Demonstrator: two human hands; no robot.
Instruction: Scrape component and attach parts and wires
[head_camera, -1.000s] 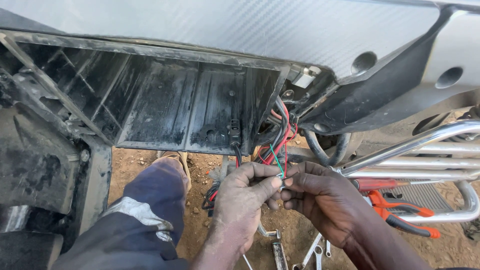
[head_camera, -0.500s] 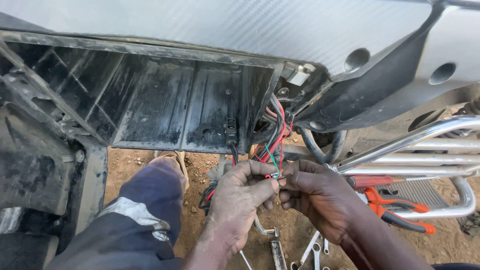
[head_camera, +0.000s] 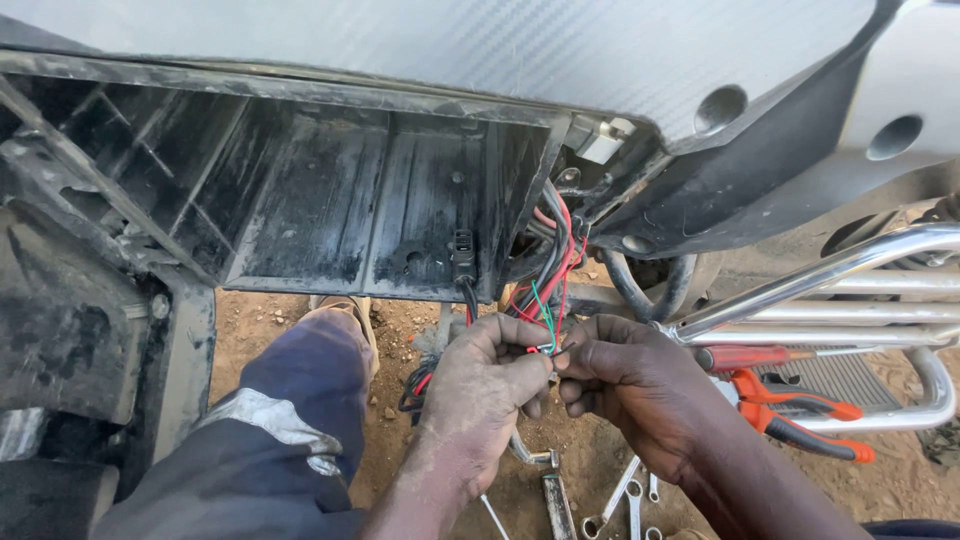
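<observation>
Outdoor vehicle repair spot: dirt ground (head_camera: 300, 320), scattered wrenches (head_camera: 625, 495), pliers (head_camera: 800, 420).

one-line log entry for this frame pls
left hand: pinching wire ends | right hand: pinching same wires | wires: red, green, black, from under black tray | nearby: orange pliers, spanners on dirt

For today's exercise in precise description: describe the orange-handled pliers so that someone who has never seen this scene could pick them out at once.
Start at the chrome tube rack on the right of the picture. The pliers lie on its grille just below the bars, beside the right hand. Their orange grips with black trim set them apart from the red-handled screwdriver above them and the bare metal spanners on the dirt.
</observation>
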